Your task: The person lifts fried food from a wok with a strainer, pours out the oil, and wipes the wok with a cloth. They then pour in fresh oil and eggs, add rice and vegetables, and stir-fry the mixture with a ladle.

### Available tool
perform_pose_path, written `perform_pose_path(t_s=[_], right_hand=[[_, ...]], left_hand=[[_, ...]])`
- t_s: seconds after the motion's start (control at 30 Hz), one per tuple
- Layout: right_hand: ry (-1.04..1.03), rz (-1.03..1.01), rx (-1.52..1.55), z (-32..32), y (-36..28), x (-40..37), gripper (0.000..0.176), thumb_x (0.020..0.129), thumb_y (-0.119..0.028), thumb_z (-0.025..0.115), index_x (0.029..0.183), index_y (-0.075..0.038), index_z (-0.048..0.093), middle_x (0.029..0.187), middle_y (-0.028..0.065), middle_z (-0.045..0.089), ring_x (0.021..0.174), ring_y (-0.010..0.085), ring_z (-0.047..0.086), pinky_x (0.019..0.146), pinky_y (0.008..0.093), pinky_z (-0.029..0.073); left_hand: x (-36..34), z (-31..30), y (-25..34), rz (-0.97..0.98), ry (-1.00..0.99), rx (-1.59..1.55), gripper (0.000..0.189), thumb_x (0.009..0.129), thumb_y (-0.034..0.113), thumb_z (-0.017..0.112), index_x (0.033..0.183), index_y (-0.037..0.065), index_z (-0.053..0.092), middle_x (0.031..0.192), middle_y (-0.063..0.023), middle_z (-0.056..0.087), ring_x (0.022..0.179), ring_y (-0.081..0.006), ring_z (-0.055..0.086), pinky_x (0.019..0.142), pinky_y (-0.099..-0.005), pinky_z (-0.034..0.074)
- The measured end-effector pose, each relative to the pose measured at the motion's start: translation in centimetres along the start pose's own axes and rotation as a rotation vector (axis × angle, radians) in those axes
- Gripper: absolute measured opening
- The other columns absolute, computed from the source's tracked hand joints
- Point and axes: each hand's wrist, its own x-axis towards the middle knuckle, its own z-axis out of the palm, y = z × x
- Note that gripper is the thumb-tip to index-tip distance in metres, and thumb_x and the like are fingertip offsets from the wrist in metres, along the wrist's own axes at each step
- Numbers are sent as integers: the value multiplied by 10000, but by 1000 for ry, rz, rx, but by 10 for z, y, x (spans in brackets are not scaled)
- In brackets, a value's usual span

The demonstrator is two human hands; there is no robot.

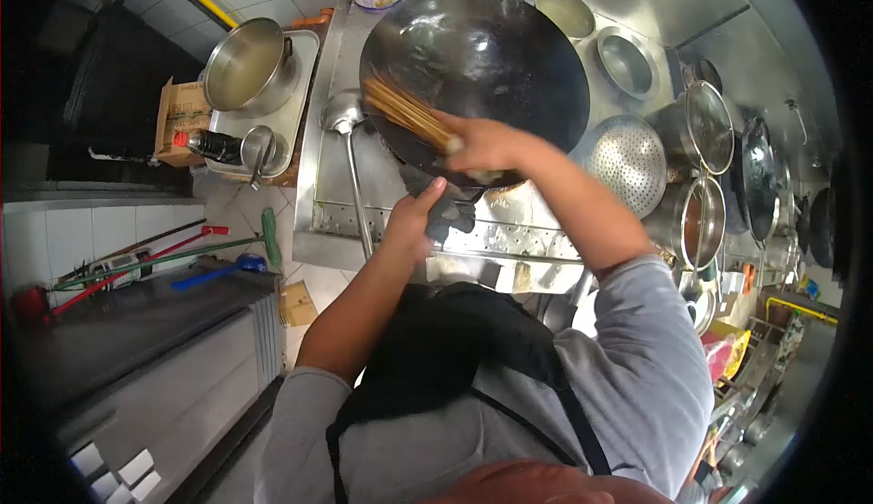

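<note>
Shirt (418, 445) — tan brush (405, 111), glossy black wok (514, 59)

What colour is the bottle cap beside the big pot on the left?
The cap is red, seen best in the head view.

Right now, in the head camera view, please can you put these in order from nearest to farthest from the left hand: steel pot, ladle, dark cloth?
From the left hand:
1. Dark cloth, in its grasp.
2. Ladle, just to its left.
3. Steel pot, farther left, on the tray.
</note>
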Motion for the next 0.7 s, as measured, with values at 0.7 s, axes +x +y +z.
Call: perform_pose_path(t_s=[0.7], right_hand=[[1049,658,401,297,34,-179,822,773,-277,695,1477,-75,322,1296,267,541,1189,368,550,973,394,449]], left_hand=[[-100,-235,35,95,-218,700,290,817,107,717,1088,34,644,980,-36,680,911,-150,628,857,-326,490]])
